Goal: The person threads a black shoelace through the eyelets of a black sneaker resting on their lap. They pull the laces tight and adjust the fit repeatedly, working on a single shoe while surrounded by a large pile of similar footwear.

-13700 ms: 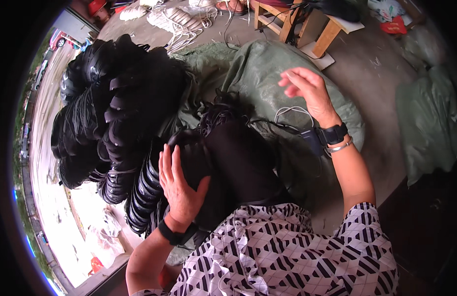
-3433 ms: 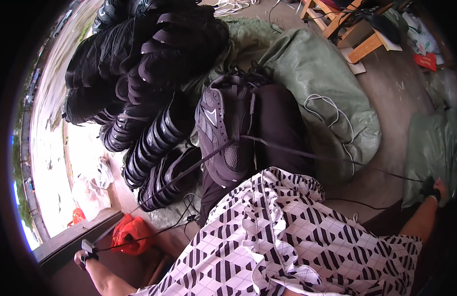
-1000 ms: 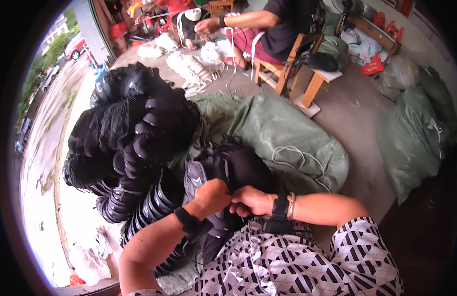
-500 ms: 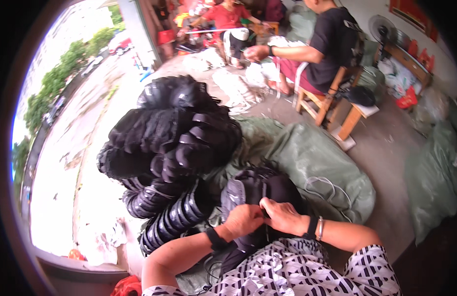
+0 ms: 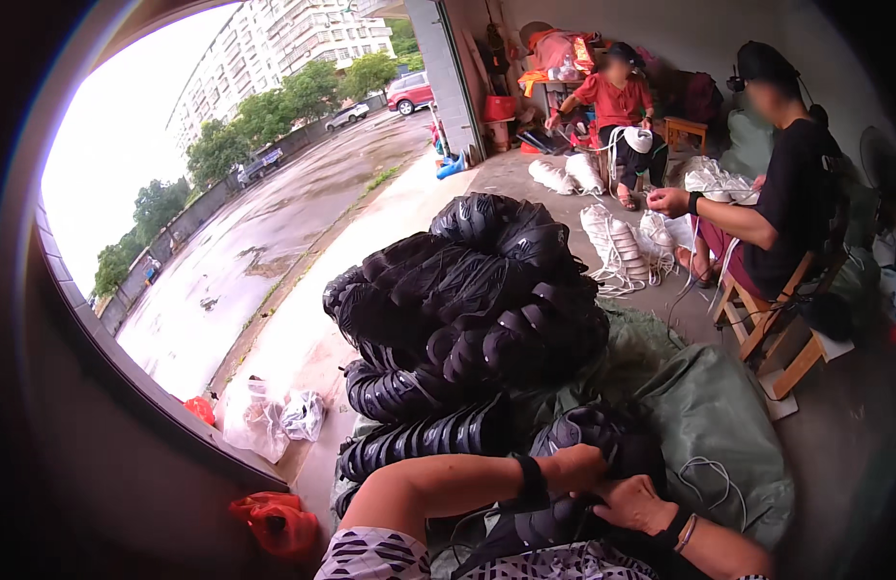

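Observation:
My left hand (image 5: 575,468) and my right hand (image 5: 637,505) are close together low in the view, fingers closed over black shoe uppers. What they pinch is hidden or too small to make out. One black upper (image 5: 549,524) lies below my hands, against my patterned clothing. Just beyond them sits another bundle of dark uppers (image 5: 585,426). A tall heap of black shoe uppers (image 5: 486,300), nested in rows, rises ahead and to the left. The nearest row (image 5: 424,440) lies beside my left forearm.
Under the heap spreads a green sack (image 5: 723,411) with a loose white cord (image 5: 714,474) on it. A person in black (image 5: 796,193) sits on a wooden chair at right, and a person in red (image 5: 617,97) sits farther back near white bundles (image 5: 612,246). Plastic bags (image 5: 259,420) lie by the doorway.
The view has swung left and up, so the heap and people appear farther right and more of the yard shows. My hands stay together at the uppers; my left hand now sits farther forward.

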`<state>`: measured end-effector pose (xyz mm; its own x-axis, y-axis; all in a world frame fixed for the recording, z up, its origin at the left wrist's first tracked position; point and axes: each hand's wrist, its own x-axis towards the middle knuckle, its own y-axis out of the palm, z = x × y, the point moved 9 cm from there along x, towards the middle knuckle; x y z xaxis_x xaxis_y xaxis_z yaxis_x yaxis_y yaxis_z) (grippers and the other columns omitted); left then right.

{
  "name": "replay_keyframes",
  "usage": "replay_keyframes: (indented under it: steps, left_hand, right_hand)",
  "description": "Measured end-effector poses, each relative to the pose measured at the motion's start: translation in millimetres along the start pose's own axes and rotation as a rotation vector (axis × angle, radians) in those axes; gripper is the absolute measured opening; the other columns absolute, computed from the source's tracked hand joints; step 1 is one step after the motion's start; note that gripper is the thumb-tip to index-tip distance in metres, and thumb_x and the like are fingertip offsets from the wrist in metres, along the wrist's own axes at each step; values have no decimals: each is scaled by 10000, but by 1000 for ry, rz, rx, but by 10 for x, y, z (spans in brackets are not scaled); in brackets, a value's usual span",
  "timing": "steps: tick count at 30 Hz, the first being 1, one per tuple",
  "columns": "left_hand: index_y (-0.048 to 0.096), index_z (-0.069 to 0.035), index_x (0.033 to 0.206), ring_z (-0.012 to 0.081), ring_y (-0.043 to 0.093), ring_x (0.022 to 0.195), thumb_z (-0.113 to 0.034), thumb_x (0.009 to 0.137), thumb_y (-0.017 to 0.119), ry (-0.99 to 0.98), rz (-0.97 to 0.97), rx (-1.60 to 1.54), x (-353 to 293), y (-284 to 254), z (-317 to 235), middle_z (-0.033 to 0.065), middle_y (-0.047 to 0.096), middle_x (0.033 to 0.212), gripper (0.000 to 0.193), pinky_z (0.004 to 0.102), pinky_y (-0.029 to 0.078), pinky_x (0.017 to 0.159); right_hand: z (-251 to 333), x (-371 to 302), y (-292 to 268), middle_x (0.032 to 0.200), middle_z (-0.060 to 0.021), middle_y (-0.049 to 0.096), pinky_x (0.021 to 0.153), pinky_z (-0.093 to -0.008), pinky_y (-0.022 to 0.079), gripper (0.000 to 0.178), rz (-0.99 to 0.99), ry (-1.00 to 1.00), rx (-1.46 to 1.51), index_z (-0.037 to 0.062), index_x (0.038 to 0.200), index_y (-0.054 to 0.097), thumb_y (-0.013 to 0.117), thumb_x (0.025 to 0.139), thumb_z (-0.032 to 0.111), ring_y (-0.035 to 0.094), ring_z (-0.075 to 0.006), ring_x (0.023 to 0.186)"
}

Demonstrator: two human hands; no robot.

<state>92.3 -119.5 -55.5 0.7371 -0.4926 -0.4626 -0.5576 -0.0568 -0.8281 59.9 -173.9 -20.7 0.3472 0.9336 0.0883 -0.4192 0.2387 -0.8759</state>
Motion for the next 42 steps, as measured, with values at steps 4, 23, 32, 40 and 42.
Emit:
replay_keyframes:
  steps: [4, 23, 32, 40, 42]
  left_hand:
    - [726, -15, 779, 311, 705, 735, -127, 557, 798, 24, 162, 142, -49, -147, -106, 126, 690, 718, 259, 411, 570, 589]
    - [691, -42, 609, 135, 682, 576, -125, 768, 597, -85, 359, -76, -96, -158, -167, 41, 703, 634, 202, 273, 549, 539]
    - [693, -42, 611, 170, 677, 566, -111, 759, 570, 74, 413, 120, 30, -166, -337, 46, 671, 567, 205, 304, 511, 493]
    - [677, 38, 791, 273, 707, 697, -136, 772, 639, 163, 232, 294, -16, -302, -307, 132, 681, 686, 179, 384, 563, 558]
    - [631, 32, 881, 293, 702, 716, -155, 806, 628, 165, 34, 228, -22, -331, -202, 148, 668, 751, 202, 407, 564, 563]
  right_hand:
    - [-47, 18, 22, 791, -140, 671, 668, -408, 539, 290, -17, 8, 50, 71, 981, 607, 696, 774, 255, 679, -303, 762]
    - [-33, -35, -15, 772, -54, 686, 599, -384, 533, 197, -167, 68, -51, 178, 923, 678, 734, 740, 228, 684, -262, 710]
    - [-61, -75, -100, 734, -39, 674, 586, -385, 533, 137, -178, -6, 6, 168, 860, 708, 724, 762, 262, 675, -263, 685]
    - [-53, -81, -202, 709, -83, 656, 577, -403, 523, 150, -194, -34, -27, 123, 803, 654, 707, 784, 262, 661, -302, 667]
    - [-52, -98, -191, 689, -91, 643, 556, -422, 516, 152, -202, -11, -47, 125, 800, 637, 693, 803, 267, 656, -310, 644]
